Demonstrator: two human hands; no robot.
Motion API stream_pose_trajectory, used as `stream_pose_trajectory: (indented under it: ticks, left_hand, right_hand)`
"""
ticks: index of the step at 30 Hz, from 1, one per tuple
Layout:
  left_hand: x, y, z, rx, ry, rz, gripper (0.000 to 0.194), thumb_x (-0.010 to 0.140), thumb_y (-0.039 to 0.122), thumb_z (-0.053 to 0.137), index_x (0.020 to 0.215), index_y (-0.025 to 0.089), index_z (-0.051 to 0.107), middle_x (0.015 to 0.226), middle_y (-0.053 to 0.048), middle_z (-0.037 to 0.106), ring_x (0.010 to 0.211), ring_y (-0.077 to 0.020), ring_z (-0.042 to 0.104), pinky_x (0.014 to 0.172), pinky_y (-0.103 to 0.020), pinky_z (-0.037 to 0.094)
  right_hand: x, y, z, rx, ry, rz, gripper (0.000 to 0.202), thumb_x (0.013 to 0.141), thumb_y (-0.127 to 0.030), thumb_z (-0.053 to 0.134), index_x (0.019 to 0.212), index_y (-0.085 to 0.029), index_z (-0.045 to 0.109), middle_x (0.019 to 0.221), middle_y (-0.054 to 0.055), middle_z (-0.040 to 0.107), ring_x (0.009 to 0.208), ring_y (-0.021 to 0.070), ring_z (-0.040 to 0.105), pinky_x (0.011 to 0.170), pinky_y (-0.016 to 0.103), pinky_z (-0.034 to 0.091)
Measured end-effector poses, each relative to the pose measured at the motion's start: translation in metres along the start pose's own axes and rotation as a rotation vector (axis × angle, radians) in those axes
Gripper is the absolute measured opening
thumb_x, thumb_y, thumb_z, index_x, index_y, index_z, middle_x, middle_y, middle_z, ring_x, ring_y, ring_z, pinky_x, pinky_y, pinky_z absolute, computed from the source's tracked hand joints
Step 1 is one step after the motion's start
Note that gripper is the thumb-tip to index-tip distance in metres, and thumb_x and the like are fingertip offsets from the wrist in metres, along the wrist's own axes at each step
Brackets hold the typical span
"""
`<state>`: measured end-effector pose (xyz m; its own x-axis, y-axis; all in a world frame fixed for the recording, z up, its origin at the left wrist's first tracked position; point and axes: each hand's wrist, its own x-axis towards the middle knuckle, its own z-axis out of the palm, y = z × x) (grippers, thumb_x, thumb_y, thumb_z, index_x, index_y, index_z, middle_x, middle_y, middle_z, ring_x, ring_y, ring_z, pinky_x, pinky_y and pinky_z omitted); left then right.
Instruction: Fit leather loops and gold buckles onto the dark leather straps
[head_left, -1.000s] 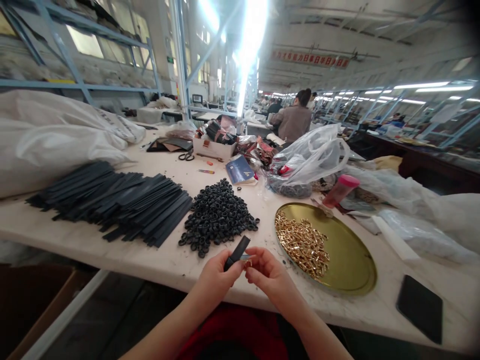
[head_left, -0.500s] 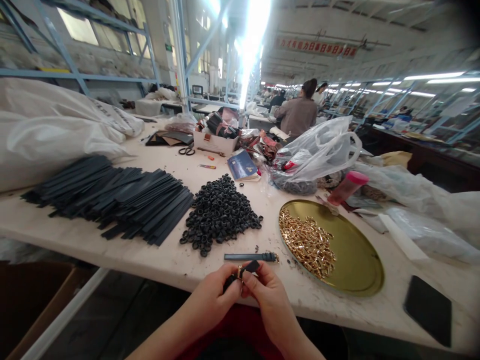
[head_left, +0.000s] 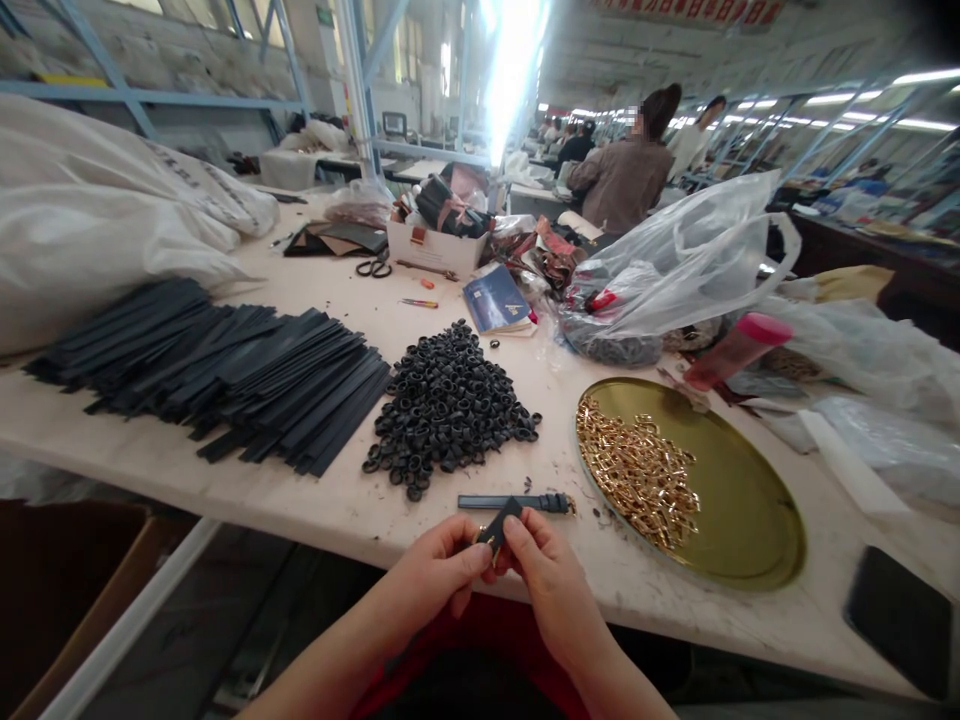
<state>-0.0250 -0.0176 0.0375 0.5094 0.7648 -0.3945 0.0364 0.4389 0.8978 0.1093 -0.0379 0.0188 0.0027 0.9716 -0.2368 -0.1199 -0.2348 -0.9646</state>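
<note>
Both hands meet at the table's front edge around a short dark strap with a bit of gold metal on it. My left hand is closed, pinching the strap's lower left part. My right hand is closed too, its thumb pressing the upper end. Fingers hide much of the strap. Just beyond them lies a finished-looking watch strap with loops and a gold buckle. Behind it is a heap of small black loops. To the right, a round gold tray carries many gold buckles.
Flat dark strips are piled at left beside a white sack. Scissors, a blue booklet, a plastic bag and a pink-lidded jar stand farther back. A black phone-like slab lies at right. Co-workers are in the background.
The view has tilted down and shifted slightly left. In my hands the strap has turned, so its flat face now shows and the gold piece is less visible.
</note>
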Motion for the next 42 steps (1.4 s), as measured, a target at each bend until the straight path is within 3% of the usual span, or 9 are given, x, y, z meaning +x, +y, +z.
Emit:
stream_pose_trajectory:
  ticks: [5,10,15,18,22,28,37,40,42]
  left_hand:
    - [0.007,-0.004,-0.001,0.117,0.137,-0.03,0.024,0.075,0.04,0.049,0.068,0.017,0.045,0.055,0.007,0.046,0.038,-0.0042,0.032,0.041,-0.018,0.025]
    - [0.013,-0.01,-0.008,0.352,0.13,0.064,0.027,0.076,0.039,0.05,0.063,0.017,0.046,0.053,0.005,0.047,0.048,-0.0078,0.039,0.045,-0.018,0.03]
    - [0.03,-0.018,-0.016,0.187,0.07,-0.014,0.026,0.072,0.042,0.054,0.073,0.019,0.043,0.054,0.006,0.05,0.04,-0.0076,0.04,0.038,-0.018,0.029]
    - [0.038,-0.017,-0.017,0.188,0.028,0.032,0.024,0.076,0.038,0.051,0.09,0.019,0.046,0.061,0.005,0.053,0.047,-0.0087,0.044,0.044,-0.018,0.034]
    - [0.041,-0.012,-0.017,0.313,0.075,0.043,0.02,0.08,0.036,0.046,0.078,0.017,0.052,0.057,0.004,0.051,0.051,-0.009,0.042,0.049,-0.018,0.031]
    - [0.038,-0.012,-0.02,0.247,0.182,0.008,0.019,0.079,0.037,0.044,0.076,0.018,0.049,0.052,0.006,0.048,0.045,-0.0084,0.037,0.046,-0.019,0.028]
    - [0.017,0.003,0.005,0.313,0.342,0.072,0.011,0.074,0.026,0.047,0.07,0.017,0.051,0.051,0.005,0.048,0.049,-0.0094,0.045,0.05,-0.019,0.032]
    - [0.007,0.006,0.009,0.336,0.407,0.149,0.016,0.077,0.029,0.045,0.071,0.017,0.052,0.051,0.005,0.047,0.049,-0.0095,0.044,0.051,-0.02,0.033]
    - [0.002,0.008,0.011,0.336,0.43,0.196,0.018,0.079,0.032,0.044,0.072,0.017,0.051,0.051,0.005,0.046,0.048,-0.0091,0.043,0.05,-0.02,0.033]
  right_hand:
    - [0.003,0.01,-0.007,-0.47,0.143,-0.387,0.011,0.08,-0.03,0.051,0.077,-0.021,0.056,0.075,0.003,0.059,0.073,0.0178,0.053,0.068,0.029,0.04]
    - [0.013,0.01,-0.011,-0.384,0.007,-0.112,0.015,0.076,-0.031,0.055,0.067,-0.02,0.05,0.06,-0.002,0.05,0.057,0.0129,0.045,0.053,0.024,0.035]
    - [0.024,-0.001,-0.022,-0.236,-0.215,-0.069,0.027,0.081,-0.041,0.048,0.068,-0.017,0.051,0.062,-0.002,0.049,0.059,0.0113,0.046,0.056,0.023,0.037]
    - [0.056,-0.012,-0.047,-0.404,-0.286,-0.092,0.043,0.088,-0.044,0.026,0.076,-0.016,0.056,0.063,0.002,0.055,0.059,0.0132,0.052,0.056,0.024,0.041]
    - [0.131,-0.027,-0.089,-1.103,0.107,-0.306,0.026,0.086,-0.022,0.037,0.103,-0.016,0.056,0.097,0.009,0.058,0.084,0.0164,0.055,0.077,0.028,0.041]
    - [0.192,-0.024,-0.105,-1.31,-0.046,-0.296,0.019,0.077,-0.012,0.049,0.082,-0.019,0.065,0.084,0.006,0.06,0.08,0.0169,0.057,0.074,0.025,0.038]
    - [0.154,-0.012,-0.107,-1.284,0.053,-0.398,0.016,0.075,-0.014,0.046,0.08,-0.016,0.061,0.085,0.013,0.06,0.08,0.0236,0.056,0.074,0.034,0.038]
    - [0.112,-0.02,-0.089,-0.899,0.027,-0.302,0.011,0.075,-0.027,0.051,0.08,-0.019,0.058,0.077,0.007,0.06,0.072,0.0213,0.055,0.066,0.032,0.04]
    - [0.077,-0.026,-0.069,-0.561,-0.166,-0.157,0.016,0.071,-0.036,0.057,0.073,-0.02,0.054,0.063,0.001,0.056,0.059,0.0173,0.051,0.055,0.028,0.039]
